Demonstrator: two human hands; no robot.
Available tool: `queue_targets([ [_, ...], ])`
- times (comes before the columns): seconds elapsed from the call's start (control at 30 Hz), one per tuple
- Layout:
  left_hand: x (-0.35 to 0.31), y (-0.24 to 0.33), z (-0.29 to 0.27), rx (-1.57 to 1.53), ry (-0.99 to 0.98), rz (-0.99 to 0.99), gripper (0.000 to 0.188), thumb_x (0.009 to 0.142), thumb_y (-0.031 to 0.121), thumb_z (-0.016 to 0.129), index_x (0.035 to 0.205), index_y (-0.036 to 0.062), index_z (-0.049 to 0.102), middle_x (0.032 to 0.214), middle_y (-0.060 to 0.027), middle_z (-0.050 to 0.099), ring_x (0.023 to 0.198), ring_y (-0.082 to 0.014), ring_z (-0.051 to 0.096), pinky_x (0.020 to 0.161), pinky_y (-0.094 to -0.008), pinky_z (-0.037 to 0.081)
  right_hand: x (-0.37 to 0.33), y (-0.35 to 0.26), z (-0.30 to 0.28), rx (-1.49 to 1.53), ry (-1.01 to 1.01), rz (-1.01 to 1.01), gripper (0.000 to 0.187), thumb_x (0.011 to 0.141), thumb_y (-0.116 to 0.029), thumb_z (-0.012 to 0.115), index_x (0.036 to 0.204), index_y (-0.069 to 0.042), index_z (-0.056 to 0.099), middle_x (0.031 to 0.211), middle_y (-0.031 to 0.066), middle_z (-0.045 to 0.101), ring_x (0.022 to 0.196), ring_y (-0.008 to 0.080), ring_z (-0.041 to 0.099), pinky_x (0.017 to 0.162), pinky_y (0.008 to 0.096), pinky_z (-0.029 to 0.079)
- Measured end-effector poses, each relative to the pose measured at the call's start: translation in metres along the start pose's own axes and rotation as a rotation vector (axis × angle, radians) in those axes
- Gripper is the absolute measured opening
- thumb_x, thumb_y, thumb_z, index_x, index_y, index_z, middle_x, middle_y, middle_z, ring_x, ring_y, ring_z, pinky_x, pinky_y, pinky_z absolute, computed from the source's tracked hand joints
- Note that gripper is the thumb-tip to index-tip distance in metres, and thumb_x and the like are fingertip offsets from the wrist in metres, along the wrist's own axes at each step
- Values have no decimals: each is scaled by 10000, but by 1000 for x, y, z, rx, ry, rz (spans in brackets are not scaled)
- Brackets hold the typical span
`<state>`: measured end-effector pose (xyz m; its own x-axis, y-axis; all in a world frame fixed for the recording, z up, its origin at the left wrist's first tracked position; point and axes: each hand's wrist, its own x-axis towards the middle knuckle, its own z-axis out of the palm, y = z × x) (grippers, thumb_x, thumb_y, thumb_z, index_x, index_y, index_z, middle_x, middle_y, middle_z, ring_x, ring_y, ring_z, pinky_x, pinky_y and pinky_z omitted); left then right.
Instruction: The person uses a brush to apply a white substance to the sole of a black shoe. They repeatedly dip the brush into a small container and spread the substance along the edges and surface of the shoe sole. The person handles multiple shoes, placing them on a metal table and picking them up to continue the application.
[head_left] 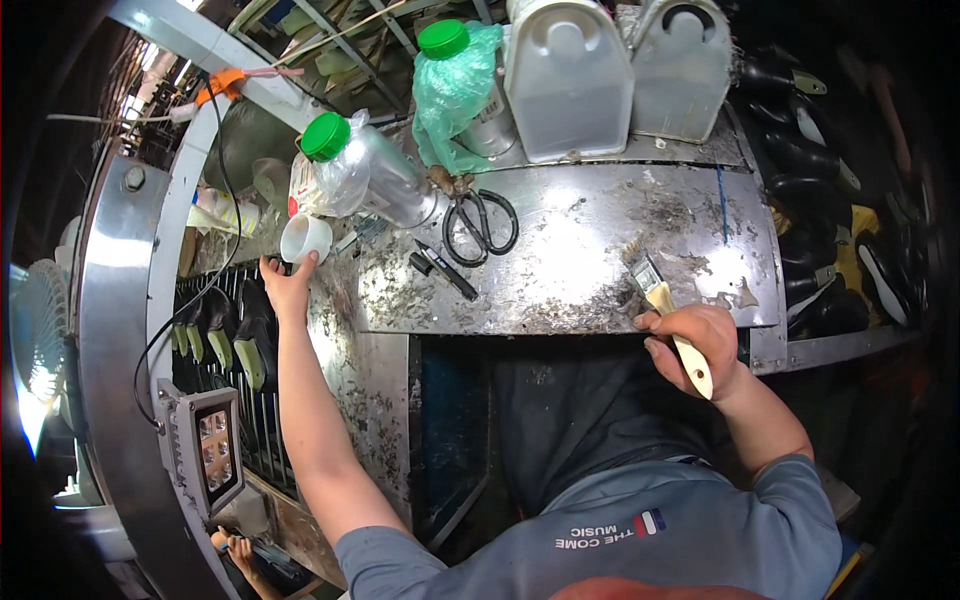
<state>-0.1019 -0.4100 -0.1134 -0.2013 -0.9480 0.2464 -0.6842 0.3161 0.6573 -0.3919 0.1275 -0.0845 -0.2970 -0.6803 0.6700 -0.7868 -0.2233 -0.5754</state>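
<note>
From here, the left hand (288, 286) is grasping the cup (304, 241) at the bench's (590, 295) left; the right hand (708, 345) is gripping the brush (661, 298), near right. They're apparently readying; dipping would be requiring both closer.

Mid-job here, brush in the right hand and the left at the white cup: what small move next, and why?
Perhaps bring the brush closer to the white cup: the right hand already holds the brush, the left hand has its fingers at the cup, and the two things sit well apart. Whether the cup holds anything is unclear.
</note>
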Motion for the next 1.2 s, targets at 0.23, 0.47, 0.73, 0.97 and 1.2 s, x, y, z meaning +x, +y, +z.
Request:
queue_targets([
  [0.23,23,11,24,140,112,-7,1251,640,506,932,1547,-85,306,1499,-294,481,1380,-400,499,1155,-434,388,-13,-1,-25,-33,31,24,323,749,5,794,1041,-38,662,911,108,761,688,262,733,591,333,563],
  [0.47,-2,54,21,151,197,-4,1148,678,476,915,1530,-57,362,1423,-237,556,1303,-375,559,1119,-430,416,-24,7,-28,-47,62,59,289,754,2,788,1017,-31,673,906,111,757,698,267,737,604,340,572],
  [0.73,-116,109,3,-239,-173,118,1068,749,231,923,1545,-94,289,1379,-216,568,1220,-274,591,1059,-369,450,-15,10,-7,61,44,28,289,752,-12,799,1014,-38,678,885,109,756,682,263,731,590,335,570],
  [0.97,-124,122,38,-264,-206,127,1068,740,215,916,1520,-158,289,1252,-182,647,1116,-227,645,981,-323,493,-18,0,-22,61,65,23,295,751,0,784,1018,-36,663,907,116,760,697,269,737,606,333,576],
  [1.2,-113,128,34,2,-88,89,1118,701,343,924,1515,-141,330,1276,-234,653,1142,-315,661,1008,-374,494,-29,-1,-28,57,64,36,293,772,-1,777,1036,-25,651,919,129,758,731,285,749,644,337,595],
])
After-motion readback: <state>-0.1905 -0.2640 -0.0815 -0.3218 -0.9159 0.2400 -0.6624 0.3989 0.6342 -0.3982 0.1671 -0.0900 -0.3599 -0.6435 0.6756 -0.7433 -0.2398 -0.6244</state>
